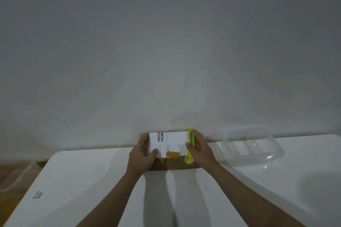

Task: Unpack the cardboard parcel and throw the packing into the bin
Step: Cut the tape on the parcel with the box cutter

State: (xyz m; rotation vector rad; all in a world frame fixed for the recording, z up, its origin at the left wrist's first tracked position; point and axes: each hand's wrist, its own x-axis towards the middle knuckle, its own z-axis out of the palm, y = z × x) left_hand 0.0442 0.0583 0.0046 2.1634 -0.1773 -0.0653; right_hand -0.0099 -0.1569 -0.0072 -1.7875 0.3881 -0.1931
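Cardboard parcel (168, 148) sits at the far edge of the white table (92, 180), against the wall (166, 51), white label up. Left hand (143, 155) grips its left side, thumb on top. Right hand (200, 150) presses a yellow-green box cutter (190, 146) against its right edge, fingers curled round it. Clear plastic container (249, 145) lies just right; bare tabletop nearer the person.

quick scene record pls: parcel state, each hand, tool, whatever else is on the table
parcel: cardboard, white label on top, still closed, on table by the wall
left hand: grips parcel's left edge, thumb on the label
right hand: holds cutter against parcel's right edge
cutter: yellow-green, lying along that edge; blade not visible
clear tub: right of parcel, apart from it
table: white
bin: not in view
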